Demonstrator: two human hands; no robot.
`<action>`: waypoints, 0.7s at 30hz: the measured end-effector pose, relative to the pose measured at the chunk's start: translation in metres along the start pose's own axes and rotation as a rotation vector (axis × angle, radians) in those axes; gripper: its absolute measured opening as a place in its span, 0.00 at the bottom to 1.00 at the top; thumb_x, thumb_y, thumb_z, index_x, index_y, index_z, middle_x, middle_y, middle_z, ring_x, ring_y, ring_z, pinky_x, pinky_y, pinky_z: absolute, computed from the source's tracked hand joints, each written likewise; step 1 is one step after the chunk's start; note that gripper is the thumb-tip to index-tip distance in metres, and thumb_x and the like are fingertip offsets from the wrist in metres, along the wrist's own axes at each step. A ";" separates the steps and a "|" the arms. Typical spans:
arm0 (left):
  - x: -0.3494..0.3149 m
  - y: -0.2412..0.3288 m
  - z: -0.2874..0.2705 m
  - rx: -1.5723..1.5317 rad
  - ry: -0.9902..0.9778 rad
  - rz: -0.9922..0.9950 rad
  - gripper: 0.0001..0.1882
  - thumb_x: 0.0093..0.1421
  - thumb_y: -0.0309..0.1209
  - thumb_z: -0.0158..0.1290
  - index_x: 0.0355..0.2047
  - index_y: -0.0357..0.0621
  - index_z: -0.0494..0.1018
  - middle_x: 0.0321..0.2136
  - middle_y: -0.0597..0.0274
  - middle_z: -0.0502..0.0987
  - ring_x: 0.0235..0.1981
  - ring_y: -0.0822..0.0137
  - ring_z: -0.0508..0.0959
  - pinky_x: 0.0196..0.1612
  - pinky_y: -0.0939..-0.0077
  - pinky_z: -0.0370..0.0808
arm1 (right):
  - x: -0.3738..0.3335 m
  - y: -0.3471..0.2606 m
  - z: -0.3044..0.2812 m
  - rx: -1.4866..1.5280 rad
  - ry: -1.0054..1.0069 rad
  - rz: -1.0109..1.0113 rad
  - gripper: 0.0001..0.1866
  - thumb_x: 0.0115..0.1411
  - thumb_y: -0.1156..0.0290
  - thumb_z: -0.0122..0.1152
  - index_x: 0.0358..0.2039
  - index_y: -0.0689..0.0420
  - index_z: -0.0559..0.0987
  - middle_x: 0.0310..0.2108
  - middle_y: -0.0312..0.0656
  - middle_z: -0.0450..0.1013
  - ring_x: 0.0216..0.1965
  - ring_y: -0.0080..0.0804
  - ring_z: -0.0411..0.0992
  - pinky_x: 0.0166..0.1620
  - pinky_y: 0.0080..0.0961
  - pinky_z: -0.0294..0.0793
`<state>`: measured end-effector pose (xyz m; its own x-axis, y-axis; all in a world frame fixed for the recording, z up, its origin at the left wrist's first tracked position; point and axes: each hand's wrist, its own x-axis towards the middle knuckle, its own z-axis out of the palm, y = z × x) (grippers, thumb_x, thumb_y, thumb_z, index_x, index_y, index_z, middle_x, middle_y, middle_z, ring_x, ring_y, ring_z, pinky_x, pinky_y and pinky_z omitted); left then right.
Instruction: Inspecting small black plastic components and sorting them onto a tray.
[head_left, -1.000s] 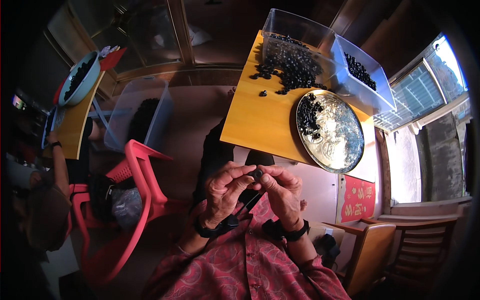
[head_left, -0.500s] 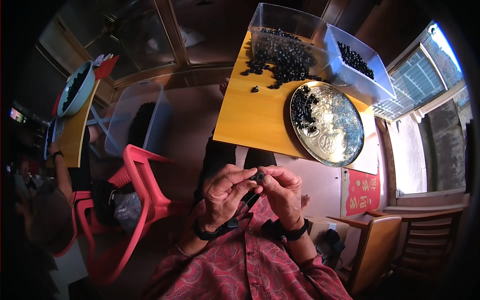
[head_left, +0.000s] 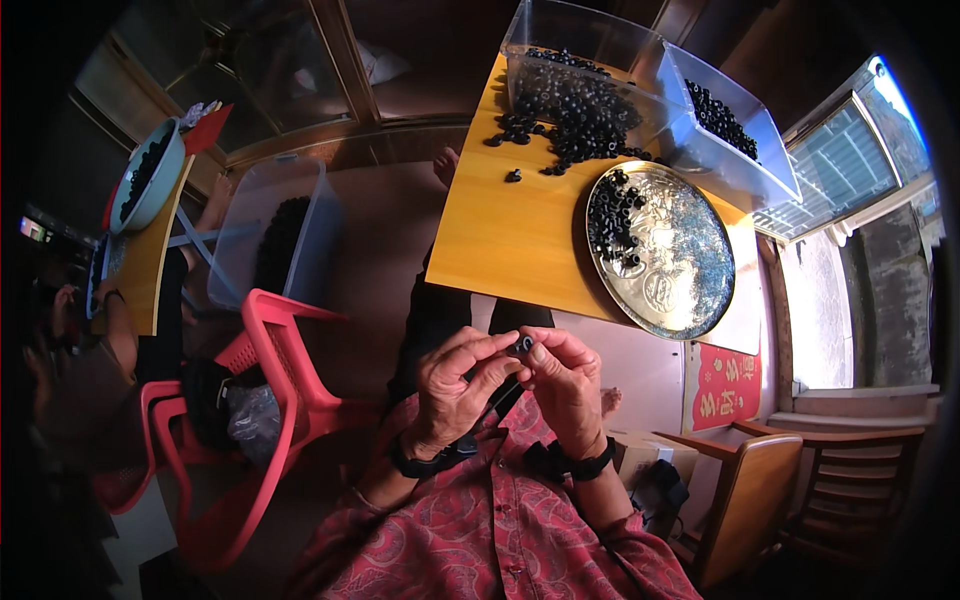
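Observation:
Between the fingertips of both hands, just in front of my chest, is a small black cylindrical part (head_left: 524,343) with a hole in its end. My left hand (head_left: 455,385) pinches it from the left, thumb and index finger meeting at it. My right hand (head_left: 565,385) grips it from the right with thumb and fingers. Beyond my hands, a round metal tray (head_left: 680,290) rests on the yellow table (head_left: 500,230), with many similar black parts (head_left: 612,220) gathered on its left side. A larger heap of black parts (head_left: 580,115) lies on the table behind it.
Two clear plastic bins (head_left: 585,30) (head_left: 775,180) stand at the table's far side, the right one holding black parts. To the left are a red plastic chair (head_left: 285,370), a clear floor bin (head_left: 320,220) and another person (head_left: 90,370) at a table with a pale-green basin (head_left: 165,185).
The black part has been turned slightly between my fingers, so its holed end shows more. Both hands stay in nearly the same place.

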<state>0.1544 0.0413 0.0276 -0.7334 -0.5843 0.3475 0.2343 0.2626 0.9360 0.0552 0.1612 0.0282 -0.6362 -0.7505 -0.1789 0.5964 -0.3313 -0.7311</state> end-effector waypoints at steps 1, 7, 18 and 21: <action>0.001 0.000 0.000 -0.002 0.002 -0.003 0.15 0.55 0.20 0.62 0.44 0.37 0.78 0.29 0.60 0.78 0.30 0.71 0.80 0.33 0.81 0.76 | 0.001 0.001 0.000 0.014 -0.010 0.003 0.11 0.63 0.75 0.59 0.46 0.64 0.78 0.35 0.40 0.78 0.30 0.22 0.75 0.33 0.15 0.74; 0.002 -0.005 -0.003 -0.043 0.019 -0.033 0.14 0.56 0.21 0.61 0.43 0.37 0.78 0.29 0.60 0.78 0.30 0.71 0.80 0.34 0.81 0.76 | 0.005 0.004 0.003 -0.030 0.015 -0.004 0.13 0.62 0.77 0.61 0.47 0.64 0.78 0.35 0.41 0.78 0.31 0.23 0.75 0.34 0.16 0.73; 0.006 -0.012 -0.009 0.027 0.043 -0.025 0.11 0.58 0.20 0.59 0.41 0.37 0.78 0.33 0.59 0.79 0.33 0.69 0.80 0.35 0.78 0.77 | 0.014 0.014 0.002 -0.245 0.030 -0.185 0.12 0.59 0.80 0.63 0.44 0.64 0.79 0.39 0.39 0.76 0.33 0.21 0.73 0.36 0.16 0.71; 0.009 -0.008 -0.012 0.129 0.002 0.072 0.12 0.56 0.20 0.60 0.42 0.38 0.78 0.34 0.58 0.79 0.34 0.67 0.80 0.37 0.77 0.77 | 0.014 0.015 0.000 -0.273 0.040 -0.186 0.10 0.58 0.81 0.63 0.42 0.63 0.80 0.40 0.39 0.74 0.34 0.21 0.71 0.36 0.15 0.70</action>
<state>0.1541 0.0251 0.0241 -0.7160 -0.5620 0.4141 0.2026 0.4005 0.8936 0.0554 0.1455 0.0148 -0.7442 -0.6663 -0.0473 0.3182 -0.2913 -0.9022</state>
